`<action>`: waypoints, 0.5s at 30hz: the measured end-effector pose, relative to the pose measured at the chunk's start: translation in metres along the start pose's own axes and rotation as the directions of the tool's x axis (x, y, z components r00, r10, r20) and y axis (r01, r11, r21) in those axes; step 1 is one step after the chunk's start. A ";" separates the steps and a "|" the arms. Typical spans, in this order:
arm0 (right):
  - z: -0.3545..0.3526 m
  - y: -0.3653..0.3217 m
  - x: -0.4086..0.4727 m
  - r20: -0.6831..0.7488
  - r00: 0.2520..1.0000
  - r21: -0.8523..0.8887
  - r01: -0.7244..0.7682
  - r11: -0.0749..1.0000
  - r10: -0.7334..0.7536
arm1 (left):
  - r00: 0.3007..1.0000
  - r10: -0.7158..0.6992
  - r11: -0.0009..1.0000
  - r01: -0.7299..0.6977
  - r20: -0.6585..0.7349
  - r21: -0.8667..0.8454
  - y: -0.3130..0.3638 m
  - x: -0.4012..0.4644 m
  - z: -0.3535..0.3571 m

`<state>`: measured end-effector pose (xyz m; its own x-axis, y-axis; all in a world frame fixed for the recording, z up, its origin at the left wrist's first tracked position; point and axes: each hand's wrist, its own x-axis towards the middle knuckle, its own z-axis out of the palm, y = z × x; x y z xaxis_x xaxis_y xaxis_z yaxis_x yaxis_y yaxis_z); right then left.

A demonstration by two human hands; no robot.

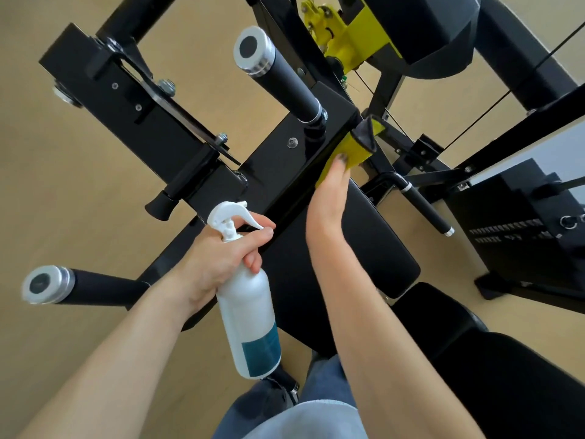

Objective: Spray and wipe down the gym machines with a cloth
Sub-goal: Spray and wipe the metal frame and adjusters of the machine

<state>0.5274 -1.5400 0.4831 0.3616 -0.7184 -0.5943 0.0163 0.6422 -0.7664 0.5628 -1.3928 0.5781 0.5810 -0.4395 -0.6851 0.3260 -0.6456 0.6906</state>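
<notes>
Your right hand [329,191] presses the yellow cloth [348,150] flat-fingered against the black machine frame [285,160]; your left hand [221,261] grips the spray bottle [250,318] nearby. Keep firm, even pressure and follow the frame's edge.

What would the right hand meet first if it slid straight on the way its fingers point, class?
Probably nothing new at once: the right hand presses the yellow cloth on the black frame beam, fingers pointing along it. Beyond lies the yellow bracket, though depth there is unclear.
</notes>
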 end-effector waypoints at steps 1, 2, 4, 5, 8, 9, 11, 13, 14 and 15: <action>-0.002 -0.006 0.005 0.004 1.000 0.018 0.001 1.000 -0.002 | 1.000 -0.004 1.000 0.004 0.005 -0.005 0.000 0.000 0.000; -0.004 -0.013 0.012 0.009 1.000 0.048 -0.007 0.999 0.006 | 1.000 -0.003 1.000 0.003 0.006 -0.010 0.000 -0.001 0.000; -0.007 -0.027 0.030 0.009 0.992 0.196 -0.127 0.972 0.127 | 1.000 0.006 1.000 -0.006 0.003 -0.017 0.000 -0.001 0.000; -0.010 -0.032 0.041 0.023 0.983 0.267 -0.183 0.946 0.184 | 1.000 0.012 1.000 -0.012 0.002 -0.019 0.000 -0.002 0.000; -0.020 -0.031 0.059 0.071 0.973 0.365 -0.229 0.902 0.218 | 1.000 0.016 0.999 -0.016 0.014 -0.035 -0.001 -0.001 0.000; -0.021 -0.027 0.058 0.080 0.965 0.371 -0.262 0.891 0.250 | 1.000 0.018 0.999 -0.017 0.020 -0.043 -0.002 -0.001 -0.001; -0.018 -0.017 0.050 0.094 0.934 0.289 -0.356 0.889 0.344 | 0.999 0.023 0.999 -0.021 0.037 -0.037 -0.003 -0.001 -0.003; -0.011 -0.001 0.035 0.140 0.895 0.250 -0.446 0.860 0.424 | 0.999 0.033 0.999 -0.032 0.043 -0.027 -0.004 -0.001 -0.004; -0.008 0.011 0.023 0.168 0.869 0.231 -0.493 0.839 0.464 | 0.999 0.037 0.999 -0.036 0.038 -0.026 -0.005 -0.001 -0.004; -0.005 0.024 0.009 0.199 0.843 0.190 -0.533 0.825 0.499 | 0.999 0.040 0.999 -0.040 0.027 -0.025 -0.005 -0.002 -0.003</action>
<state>0.5269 -1.5324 0.4580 0.4987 -0.2322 -0.8351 -0.0019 0.9632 -0.2689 0.5622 -1.3869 0.5763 0.5736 -0.4816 -0.6626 0.3212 -0.6119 0.7228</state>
